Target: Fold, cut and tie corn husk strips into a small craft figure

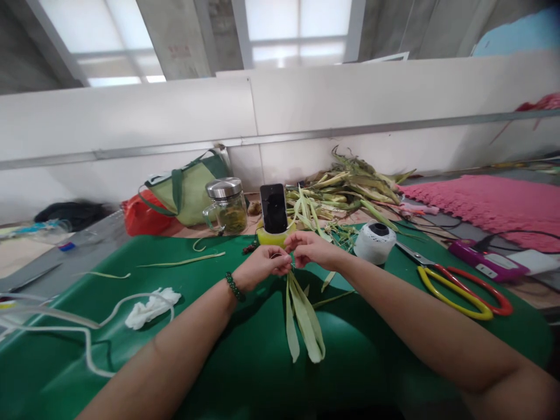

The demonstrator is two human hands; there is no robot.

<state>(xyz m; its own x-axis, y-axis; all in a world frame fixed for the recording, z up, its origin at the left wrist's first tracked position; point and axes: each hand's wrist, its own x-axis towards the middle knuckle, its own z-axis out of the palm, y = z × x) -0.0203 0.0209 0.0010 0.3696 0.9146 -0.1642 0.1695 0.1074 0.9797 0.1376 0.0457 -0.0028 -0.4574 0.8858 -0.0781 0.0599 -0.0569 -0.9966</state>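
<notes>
My left hand [266, 262] is closed in a pinch at the upper end of a bunch of long pale-green leaves [308, 321] that look like corn husks. Their broad ends hang downward over the green mat. A thin strand, perhaps thread or wire, curves at the left fingertips. Close beside it, my right hand [315, 249] has its fingers curled together near the same spot. What lies between the right fingertips is too small to make out. A cone of white thread [375, 248] stands just right of my right hand.
Red-and-yellow-handled scissors [459, 291] lie at right, near a purple power strip [487, 261]. A phone [273, 209] stands ahead in a yellow-green holder [271, 238]. Behind are a lidded glass jar [230, 210] and a husk pile [350, 184]. Crumpled tissue [152, 308] lies left.
</notes>
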